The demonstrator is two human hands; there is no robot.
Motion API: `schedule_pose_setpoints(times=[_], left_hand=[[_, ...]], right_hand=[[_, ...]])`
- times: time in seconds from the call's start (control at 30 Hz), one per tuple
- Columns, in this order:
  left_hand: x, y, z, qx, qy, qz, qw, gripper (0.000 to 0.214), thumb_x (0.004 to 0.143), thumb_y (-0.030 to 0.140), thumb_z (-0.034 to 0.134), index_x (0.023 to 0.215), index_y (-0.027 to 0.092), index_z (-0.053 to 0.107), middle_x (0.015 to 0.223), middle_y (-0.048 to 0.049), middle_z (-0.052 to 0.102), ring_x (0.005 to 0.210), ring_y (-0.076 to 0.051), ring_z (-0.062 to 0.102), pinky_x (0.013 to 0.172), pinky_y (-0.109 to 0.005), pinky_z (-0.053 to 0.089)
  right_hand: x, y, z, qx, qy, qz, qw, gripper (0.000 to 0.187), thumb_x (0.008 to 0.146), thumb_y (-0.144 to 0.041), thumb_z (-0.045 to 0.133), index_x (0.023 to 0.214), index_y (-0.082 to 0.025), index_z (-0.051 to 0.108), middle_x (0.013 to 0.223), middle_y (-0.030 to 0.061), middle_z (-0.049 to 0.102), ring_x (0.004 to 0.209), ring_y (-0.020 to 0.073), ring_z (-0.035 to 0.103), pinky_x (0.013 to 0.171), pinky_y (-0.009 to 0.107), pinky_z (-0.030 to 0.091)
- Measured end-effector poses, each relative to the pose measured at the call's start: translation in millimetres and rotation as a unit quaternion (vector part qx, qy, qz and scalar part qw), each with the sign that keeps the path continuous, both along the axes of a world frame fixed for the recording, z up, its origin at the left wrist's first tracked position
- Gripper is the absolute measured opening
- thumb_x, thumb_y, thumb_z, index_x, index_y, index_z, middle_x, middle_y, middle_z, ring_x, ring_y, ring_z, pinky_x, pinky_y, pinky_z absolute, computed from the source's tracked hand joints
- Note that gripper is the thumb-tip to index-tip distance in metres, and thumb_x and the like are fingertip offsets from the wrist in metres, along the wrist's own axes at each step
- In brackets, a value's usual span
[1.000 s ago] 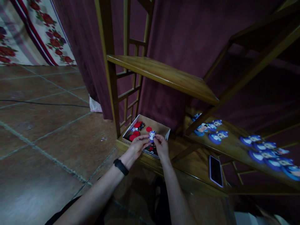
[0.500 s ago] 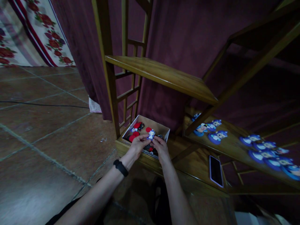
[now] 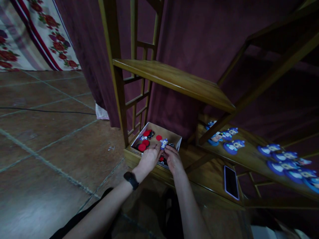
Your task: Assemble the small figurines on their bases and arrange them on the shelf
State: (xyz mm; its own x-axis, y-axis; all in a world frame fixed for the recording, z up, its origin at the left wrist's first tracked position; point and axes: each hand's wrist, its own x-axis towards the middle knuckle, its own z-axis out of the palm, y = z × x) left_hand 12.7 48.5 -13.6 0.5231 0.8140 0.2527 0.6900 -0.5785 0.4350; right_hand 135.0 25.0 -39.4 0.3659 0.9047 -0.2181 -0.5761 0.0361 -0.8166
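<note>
A: What sits closest?
B: A black smooth wristband (image 3: 131, 180) on the left wrist; past it, the left hand (image 3: 149, 157), its fingers drawn together on one side of a small purple-and-white moulded figurine (image 3: 163, 143).
A: And the right hand (image 3: 173, 160)?
B: Its fingers are bent, tips at the figurine's lower edge; whether they grip it, I cannot tell.
A: Where is the figurine, then?
B: Above an open, pale-walled cardboard box (image 3: 171, 134); inside lie flat round red discs (image 3: 142, 147) and dark pieces too small to make out.
A: Off to the side?
B: A dark-screened phone with a pale purple edge (image 3: 231, 182) on the low wooden ledge (image 3: 206, 176); blue-and-white figurines (image 3: 234, 146) on the shelf beyond.
A: Farthest back?
B: A plum-coloured cloth curtain (image 3: 189, 49); far left, a white, red-flowered cloth (image 3: 59, 43).
</note>
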Motion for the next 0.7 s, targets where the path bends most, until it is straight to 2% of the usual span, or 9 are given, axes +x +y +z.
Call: schedule_pose_setpoints(times=[0.17,0.23,0.33,0.53,0.7], left_hand=[[2.4,-4.0,-2.4,0.085,0.103,-0.044,0.990,0.047,0.086,0.012,0.034,0.133,0.008,0.031,0.105,-0.0174,0.056,0.092,-0.021,0.058,0.074,-0.031,0.046],[2.9,-5.5,-4.0,0.120,0.131,-0.056,0.983,0.049,0.083,0.005,0.032,0.133,0.006,0.030,0.107,-0.0189,0.055,0.093,-0.023,0.057,0.073,-0.033,0.046],[2.5,-8.1,-5.7,0.152,0.147,-0.057,0.976,0.048,0.083,0.005,0.030,0.131,0.004,0.031,0.105,-0.0202,0.055,0.091,-0.025,0.057,0.070,-0.035,0.047],[0.5,-15.6,-6.5,0.170,0.142,-0.073,0.972,0.048,0.082,0.003,0.031,0.130,0.005,0.031,0.105,-0.0201,0.055,0.094,-0.024,0.057,0.071,-0.035,0.047],[-0.3,-20.2,-1.6,0.171,0.145,-0.092,0.970,0.044,0.082,0.001,0.030,0.126,0.000,0.034,0.106,-0.0231,0.055,0.097,-0.025,0.056,0.075,-0.037,0.047]], right_hand=[[2.5,0.1,-3.2,-0.012,0.010,-0.006,1.000,0.014,0.058,-0.006,0.062,0.066,-0.017,0.064,0.070,0.0002,0.068,0.069,0.0142,0.063,0.063,0.025,0.053],[2.7,-0.4,-3.2,-0.026,0.020,-0.011,0.999,0.016,0.056,-0.003,0.060,0.064,-0.017,0.063,0.068,-0.0007,0.068,0.065,0.0125,0.062,0.059,0.022,0.052],[2.2,-1.3,-3.6,-0.030,0.027,-0.013,0.999,0.018,0.055,-0.002,0.058,0.064,-0.017,0.062,0.066,-0.0025,0.067,0.061,0.0095,0.061,0.057,0.018,0.050],[3.1,-4.4,-7.0,-0.052,0.015,-0.014,0.998,0.017,0.057,-0.003,0.057,0.065,-0.018,0.060,0.062,-0.0037,0.065,0.057,0.0090,0.060,0.055,0.018,0.050],[7.2,-8.2,-10.5,-0.051,-0.002,0.011,0.999,0.016,0.059,-0.005,0.057,0.066,-0.019,0.059,0.063,-0.0038,0.065,0.059,0.0100,0.061,0.056,0.020,0.050]])
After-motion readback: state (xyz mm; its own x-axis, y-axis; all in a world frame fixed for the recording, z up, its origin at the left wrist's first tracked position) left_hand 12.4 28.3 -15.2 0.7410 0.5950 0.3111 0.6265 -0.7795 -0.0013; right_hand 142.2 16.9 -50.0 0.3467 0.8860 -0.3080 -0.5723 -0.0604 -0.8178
